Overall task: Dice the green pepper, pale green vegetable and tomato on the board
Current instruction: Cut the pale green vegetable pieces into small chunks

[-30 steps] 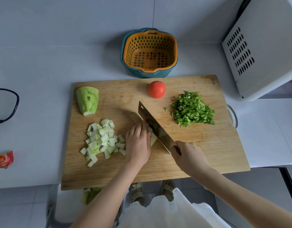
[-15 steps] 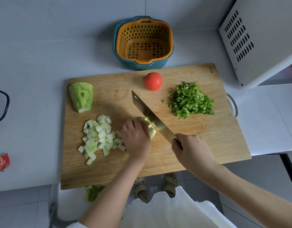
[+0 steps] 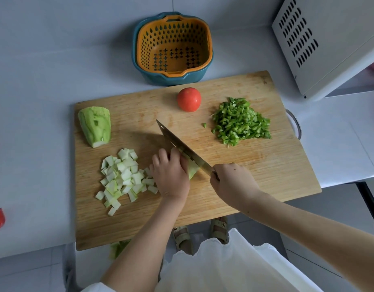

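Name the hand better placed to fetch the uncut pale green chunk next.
Left. The left hand sits nearer the uncut chunk and only steadies the small piece being cut; the right hand grips the knife, farther away.

place: home kitchen | worktop: pale counter (image 3: pixel 34 102) bearing a wooden cutting board (image 3: pixel 255 169) with diced green pepper (image 3: pixel 240 121) and a whole tomato (image 3: pixel 189 99) | behind: orange colander basket (image 3: pixel 143 49) nested in a teal bowl (image 3: pixel 177 77) | right: white vented appliance (image 3: pixel 329 49), probably a microwave | below: tiled floor (image 3: pixel 200 226), sandalled feet (image 3: pixel 219 228)
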Demonstrator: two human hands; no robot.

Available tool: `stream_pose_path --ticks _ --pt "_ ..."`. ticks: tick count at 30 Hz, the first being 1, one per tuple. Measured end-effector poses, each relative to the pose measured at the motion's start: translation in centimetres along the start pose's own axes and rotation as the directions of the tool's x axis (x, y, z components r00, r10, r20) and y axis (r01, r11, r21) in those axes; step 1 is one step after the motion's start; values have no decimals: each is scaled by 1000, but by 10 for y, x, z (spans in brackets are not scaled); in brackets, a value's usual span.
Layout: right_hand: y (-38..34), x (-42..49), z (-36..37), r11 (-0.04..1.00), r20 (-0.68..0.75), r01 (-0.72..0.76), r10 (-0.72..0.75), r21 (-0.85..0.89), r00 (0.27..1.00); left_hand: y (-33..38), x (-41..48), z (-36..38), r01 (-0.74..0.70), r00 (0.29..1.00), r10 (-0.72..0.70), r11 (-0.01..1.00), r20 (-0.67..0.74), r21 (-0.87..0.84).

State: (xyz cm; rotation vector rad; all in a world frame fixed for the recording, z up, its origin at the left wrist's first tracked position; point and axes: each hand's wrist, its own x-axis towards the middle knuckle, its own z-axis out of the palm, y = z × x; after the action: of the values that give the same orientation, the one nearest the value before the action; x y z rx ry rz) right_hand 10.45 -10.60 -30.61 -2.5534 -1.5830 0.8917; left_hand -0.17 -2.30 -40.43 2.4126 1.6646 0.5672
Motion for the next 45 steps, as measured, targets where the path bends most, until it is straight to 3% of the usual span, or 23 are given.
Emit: stream_pose_path --ticks 5,10,18,32,40,45 --pt "1 -1 6 999 -31 5 -4 39 1000 -1 0 2 -12 1000 12 999 -2 47" --pt "-2 -24 -7 997 -53 21 -25 -79 998 0 2 2 -22 999 20 998 43 51" --pt "-4 -23 -10 995 -50 14 -19 -98 999 -1 3 1 -18 999 17 999 35 36" --pt "-8 9 7 999 -26 -25 26 41 999 0 0 3 9 1000 -9 1000 -10 30" --pt "-11 -18 -10 998 -50 6 -9 -64 999 -2 2 4 -18 1000 18 1000 15 19" --pt "-14 -4 -3 999 -28 -10 9 -44 1000 -1 3 4 -4 1000 4 999 4 41"
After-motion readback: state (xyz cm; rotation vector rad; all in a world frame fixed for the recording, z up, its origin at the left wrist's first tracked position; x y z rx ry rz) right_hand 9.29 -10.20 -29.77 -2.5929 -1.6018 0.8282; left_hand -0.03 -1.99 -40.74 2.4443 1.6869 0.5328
